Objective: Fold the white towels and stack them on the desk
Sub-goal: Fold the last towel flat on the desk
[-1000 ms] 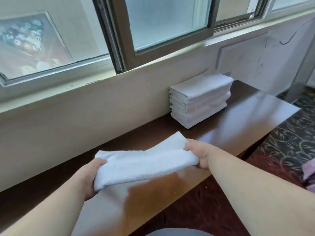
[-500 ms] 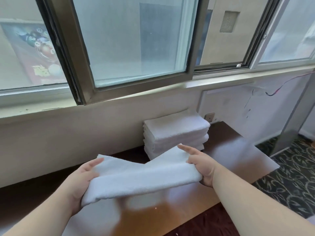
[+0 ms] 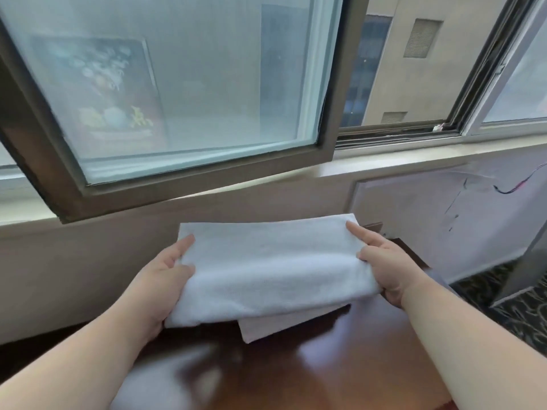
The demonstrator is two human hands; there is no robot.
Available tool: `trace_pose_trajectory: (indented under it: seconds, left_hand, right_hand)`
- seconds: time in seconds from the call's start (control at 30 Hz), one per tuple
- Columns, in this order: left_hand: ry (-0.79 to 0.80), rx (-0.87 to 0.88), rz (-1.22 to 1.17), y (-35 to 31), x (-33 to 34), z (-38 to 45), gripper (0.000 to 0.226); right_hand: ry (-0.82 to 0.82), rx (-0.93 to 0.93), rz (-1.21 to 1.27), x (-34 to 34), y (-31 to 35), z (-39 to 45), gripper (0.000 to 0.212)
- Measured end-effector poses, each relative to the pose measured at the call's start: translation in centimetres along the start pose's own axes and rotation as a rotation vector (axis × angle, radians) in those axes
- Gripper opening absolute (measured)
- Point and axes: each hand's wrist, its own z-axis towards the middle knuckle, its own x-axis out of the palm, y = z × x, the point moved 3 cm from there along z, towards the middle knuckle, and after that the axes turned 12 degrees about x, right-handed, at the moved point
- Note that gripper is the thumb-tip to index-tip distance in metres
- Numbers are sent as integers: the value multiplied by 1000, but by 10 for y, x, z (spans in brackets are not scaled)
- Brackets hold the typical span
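- Head view: a folded white towel point(image 3: 272, 270), soft and thick, is held flat above the dark wooden counter point(image 3: 340, 365).
- The left hand point(image 3: 161, 284) clamps the towel's left end; the right hand point(image 3: 387, 269) clamps its right end.
- A lower white layer point(image 3: 275, 324) pokes out beneath the towel.
- No readable writing.

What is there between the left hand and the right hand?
In the head view, the folded white towel spans the whole stretch between the left hand and the right hand. Each hand grips one end, and it hides most of the stack below.
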Motion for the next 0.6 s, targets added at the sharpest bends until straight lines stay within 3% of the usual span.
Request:
trace_pose_trajectory:
  seconds: [0.3, 0.6]
  left_hand:
    - [-105, -24, 282, 20, 84, 66, 55]
    - [-144, -124, 726, 51, 107, 91, 53]
  right_hand:
    - [43, 3, -268, -48, 51, 135, 66]
    - [106, -29, -676, -37, 24, 215, 63]
